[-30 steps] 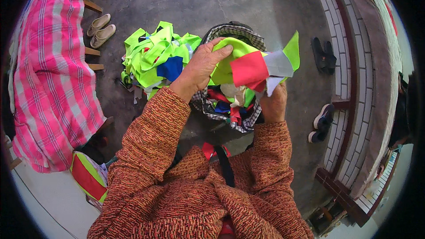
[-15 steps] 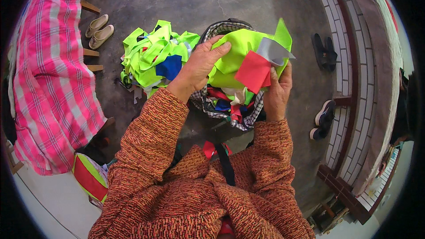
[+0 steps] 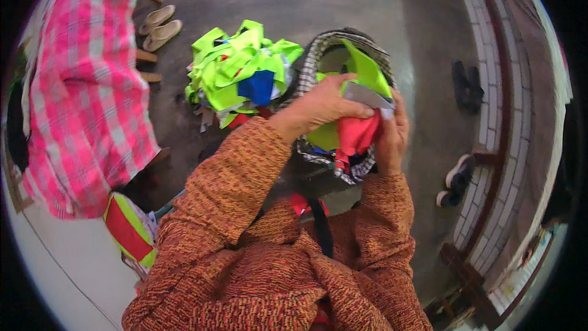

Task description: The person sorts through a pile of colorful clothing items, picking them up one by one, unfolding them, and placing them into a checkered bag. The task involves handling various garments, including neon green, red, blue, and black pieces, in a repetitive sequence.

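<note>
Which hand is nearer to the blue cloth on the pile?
Left. The left hand is to the right of the blue cloth; the right hand is farther right, past the left one.

Before you stands a container (image 3: 308, 72); left of it lies a cloth heap (image 3: 236, 79), farther left a pair of shoes (image 3: 163, 35), then a blanket (image 3: 86, 98). Slippers (image 3: 467, 89) lie to your right.

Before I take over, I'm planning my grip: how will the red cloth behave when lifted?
The red cloth is probably floppy, since it bunches in soft folds by the left hand. It looks like thin fabric, so likely light.
</note>
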Available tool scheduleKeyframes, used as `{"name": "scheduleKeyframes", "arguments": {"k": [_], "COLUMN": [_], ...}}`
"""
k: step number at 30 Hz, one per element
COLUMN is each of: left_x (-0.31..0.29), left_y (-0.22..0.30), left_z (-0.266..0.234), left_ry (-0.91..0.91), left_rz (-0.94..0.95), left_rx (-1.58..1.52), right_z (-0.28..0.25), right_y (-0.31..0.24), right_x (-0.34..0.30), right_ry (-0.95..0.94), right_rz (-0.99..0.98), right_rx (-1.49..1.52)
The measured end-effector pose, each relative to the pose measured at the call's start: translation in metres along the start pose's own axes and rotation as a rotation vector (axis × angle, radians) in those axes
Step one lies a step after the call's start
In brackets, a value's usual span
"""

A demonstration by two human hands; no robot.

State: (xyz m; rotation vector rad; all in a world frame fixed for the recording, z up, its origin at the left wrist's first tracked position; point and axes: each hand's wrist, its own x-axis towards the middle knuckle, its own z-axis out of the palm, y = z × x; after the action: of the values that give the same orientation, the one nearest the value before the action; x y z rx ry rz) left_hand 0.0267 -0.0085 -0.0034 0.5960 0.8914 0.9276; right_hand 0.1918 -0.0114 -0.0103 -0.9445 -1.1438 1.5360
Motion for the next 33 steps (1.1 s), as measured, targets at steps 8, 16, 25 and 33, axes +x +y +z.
{"name": "scheduleKeyframes", "arguments": {"k": [8, 16, 25, 33], "left_x": [-0.006, -0.048, -0.043, -0.029], "left_y": [0.030, 0.062, 0.056, 0.050], "left_z": [-0.023, -0.113, -0.117, -0.078], "left_ry": [0.189, 0.812, 1.093, 0.838], "left_rz": [0.208, 0.019, 0.361, 0.573], "left_rx": [0.625, 1.574, 1.868, 1.636], "right_z": [0.005, -0.015, -0.027, -0.057], "right_y": [-0.009, 0.003, 0.048, 0.191], "right_x": [0.008, 0.014, 0.022, 0.002], "right_ry": [0.203, 0.243, 0.231, 0.020], "right_rz": [0.024, 0.068, 0.184, 0.184], "right_rx": [-0.218, -0.158, -0.214, -1.220]}}
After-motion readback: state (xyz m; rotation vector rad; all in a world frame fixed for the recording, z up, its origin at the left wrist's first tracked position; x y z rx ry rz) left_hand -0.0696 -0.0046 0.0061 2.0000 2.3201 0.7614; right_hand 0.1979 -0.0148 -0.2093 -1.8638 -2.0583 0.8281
